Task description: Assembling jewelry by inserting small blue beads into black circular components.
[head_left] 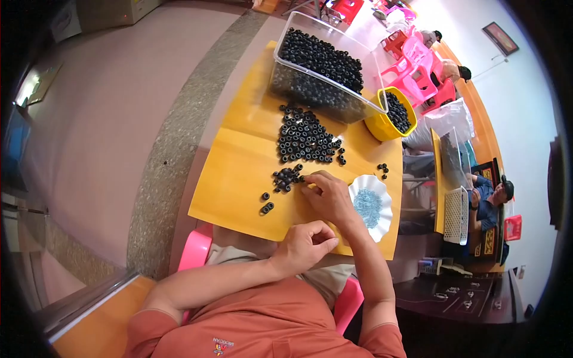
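My right hand [328,196] reaches to the edge of a small heap of black round pieces [286,179]. Its thumb and forefinger close on one of these small black pieces. My left hand [303,247] is above the table's near edge, fingers curled and thumb pressed to the forefinger; whatever lies in that pinch is too small to make out. Farther off spreads a larger group of black ring-shaped pieces [304,136], many with their holes facing up. A white scalloped dish [387,212] of tiny pale-blue bits stands right of my right hand.
At the table's [233,179] far side stand a clear plastic bin [334,80] and a yellow tub [379,125], both holding black pieces. A few loose pieces [383,171] lie beyond the dish. Another person [490,200] sits at a table to the right, near a white basket [456,216].
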{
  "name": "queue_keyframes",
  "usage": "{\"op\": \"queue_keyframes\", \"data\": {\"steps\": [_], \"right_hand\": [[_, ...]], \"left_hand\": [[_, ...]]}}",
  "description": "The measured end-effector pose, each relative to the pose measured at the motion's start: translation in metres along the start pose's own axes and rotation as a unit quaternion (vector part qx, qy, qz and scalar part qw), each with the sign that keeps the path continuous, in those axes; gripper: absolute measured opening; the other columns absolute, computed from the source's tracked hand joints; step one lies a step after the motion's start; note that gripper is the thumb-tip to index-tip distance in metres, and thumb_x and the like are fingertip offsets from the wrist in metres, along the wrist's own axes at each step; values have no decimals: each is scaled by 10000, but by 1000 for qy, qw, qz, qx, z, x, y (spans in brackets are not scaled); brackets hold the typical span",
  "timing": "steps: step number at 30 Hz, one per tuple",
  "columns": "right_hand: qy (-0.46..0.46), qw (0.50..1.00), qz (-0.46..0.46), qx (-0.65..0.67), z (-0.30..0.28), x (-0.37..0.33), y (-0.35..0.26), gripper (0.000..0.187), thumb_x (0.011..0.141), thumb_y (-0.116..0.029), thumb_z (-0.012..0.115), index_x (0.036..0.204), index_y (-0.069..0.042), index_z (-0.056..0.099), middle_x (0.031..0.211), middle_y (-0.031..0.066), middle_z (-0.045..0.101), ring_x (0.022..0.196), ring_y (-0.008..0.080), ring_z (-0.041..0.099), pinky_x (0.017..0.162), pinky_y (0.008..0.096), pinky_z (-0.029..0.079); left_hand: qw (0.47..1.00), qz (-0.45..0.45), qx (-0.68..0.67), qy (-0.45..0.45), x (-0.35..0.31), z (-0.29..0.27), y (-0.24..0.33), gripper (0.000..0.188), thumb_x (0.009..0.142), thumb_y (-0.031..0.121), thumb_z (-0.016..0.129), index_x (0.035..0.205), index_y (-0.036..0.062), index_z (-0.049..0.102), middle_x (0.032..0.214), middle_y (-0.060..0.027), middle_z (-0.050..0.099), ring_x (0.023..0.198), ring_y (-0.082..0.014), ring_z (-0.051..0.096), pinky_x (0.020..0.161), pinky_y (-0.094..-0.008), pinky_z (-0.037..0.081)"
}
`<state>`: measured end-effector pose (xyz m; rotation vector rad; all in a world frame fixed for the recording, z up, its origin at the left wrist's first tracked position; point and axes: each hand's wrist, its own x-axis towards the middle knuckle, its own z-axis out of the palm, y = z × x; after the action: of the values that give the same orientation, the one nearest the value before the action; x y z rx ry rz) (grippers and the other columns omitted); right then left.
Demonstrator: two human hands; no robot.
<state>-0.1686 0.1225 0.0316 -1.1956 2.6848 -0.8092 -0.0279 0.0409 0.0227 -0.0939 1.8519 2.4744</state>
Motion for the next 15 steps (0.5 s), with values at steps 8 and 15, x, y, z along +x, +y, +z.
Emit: {"op": "queue_keyframes", "data": {"steps": [8, 15], "right_hand": [[56, 997, -54, -20, 30, -12, -7, 198, 792, -144, 709, 973, -67, 686, 902, 95, 657, 720, 298, 662, 624, 368, 528], [46, 994, -101, -12, 36, -15, -34, 249, 797, -114, 694, 1044, -95, 666, 857, 92, 629, 684, 308, 642, 586, 380, 520]], "left_hand": [[996, 88, 4, 18, -5, 3, 4, 113, 866, 113, 691, 908, 12, 664, 811, -40, 688, 756, -77, 639, 685, -247, 518], [990, 136, 27, 16, -16, 4, 13, 101, 851, 104, 701, 910, 26, 673, 770, -71, 684, 725, -105, 652, 667, -262, 524]]}}
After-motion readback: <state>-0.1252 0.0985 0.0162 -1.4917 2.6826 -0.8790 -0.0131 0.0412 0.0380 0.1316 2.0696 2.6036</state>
